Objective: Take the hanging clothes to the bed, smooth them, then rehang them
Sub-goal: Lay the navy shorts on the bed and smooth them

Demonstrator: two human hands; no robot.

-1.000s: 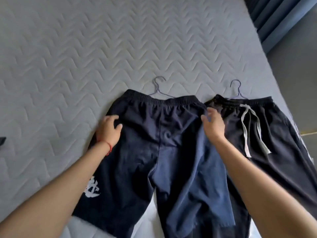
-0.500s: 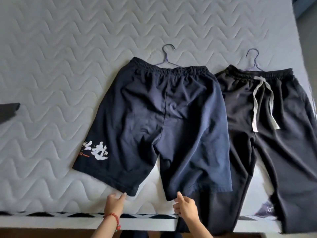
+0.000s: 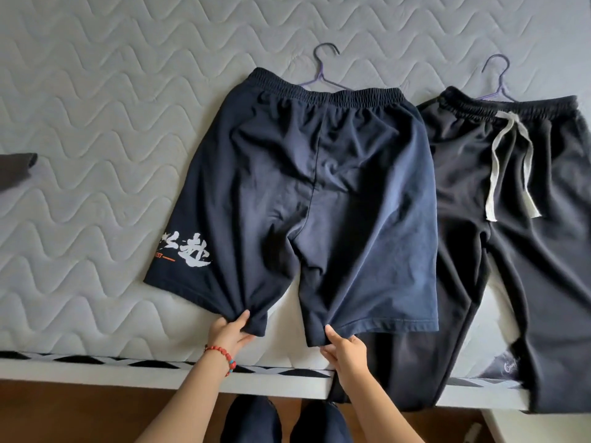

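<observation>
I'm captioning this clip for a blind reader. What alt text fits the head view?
Two bare hands, the left hand wearing a red bead bracelet and the right hand, pinch the leg hems of navy shorts lying flat on a quilted grey mattress. Black drawstring trousers lie beside them on the right, each garment on a purple hanger.

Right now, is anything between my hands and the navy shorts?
No. The left hand and right hand each already pinch a leg hem of the navy shorts; nothing sits between them.
</observation>
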